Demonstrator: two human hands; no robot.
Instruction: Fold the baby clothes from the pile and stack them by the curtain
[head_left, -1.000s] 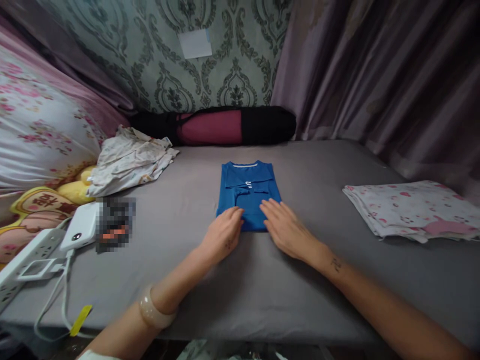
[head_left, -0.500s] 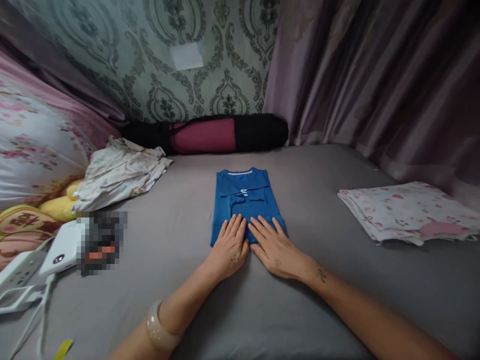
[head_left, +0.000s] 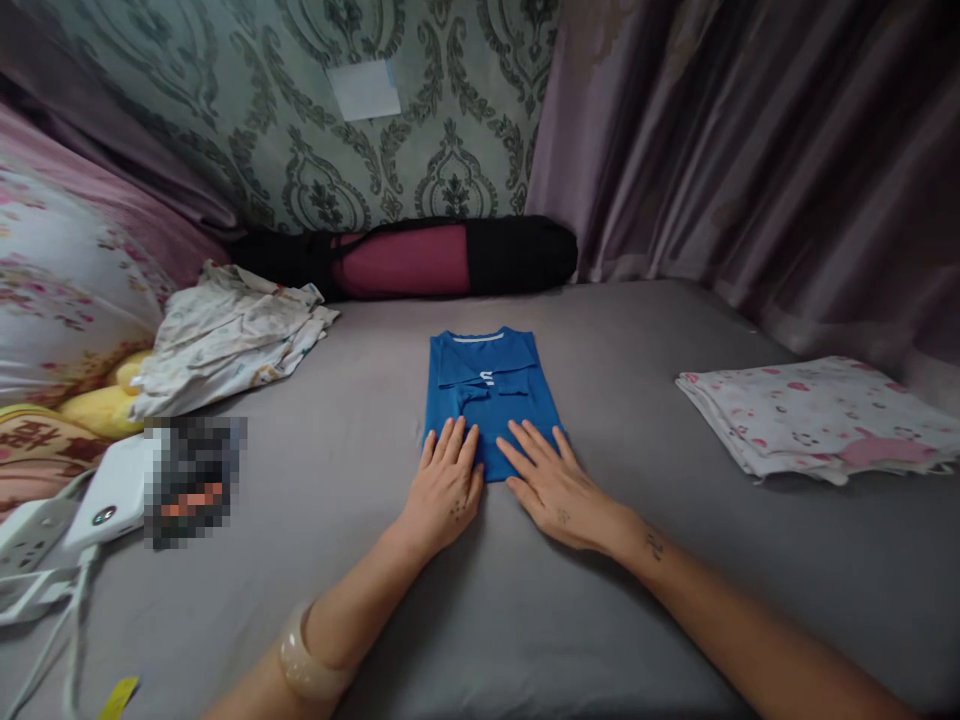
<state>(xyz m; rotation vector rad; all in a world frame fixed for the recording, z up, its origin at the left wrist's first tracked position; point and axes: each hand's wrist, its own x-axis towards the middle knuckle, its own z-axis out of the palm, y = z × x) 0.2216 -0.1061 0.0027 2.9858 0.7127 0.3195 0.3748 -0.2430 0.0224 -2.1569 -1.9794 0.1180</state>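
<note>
A blue shirt lies folded into a narrow rectangle on the grey bed sheet, its collar with a white strip at the far end and a small white mark in the middle. Across its near left corner my left hand rests flat, fingers stretched out. My right hand presses on the near right corner with its fingers spread. A strip of blue cloth shows between the two hands. The corners beneath my fingers are hidden.
To the right lies a folded white cloth with pink prints. On the left are a crumpled pale cloth, a white power bank with cables and a power strip. A black and maroon long bag lies along the wall.
My hands have slid apart, the left one toward the left corner and the right one slightly to the right, baring more of the shirt's near edge. The view has shifted a little.
</note>
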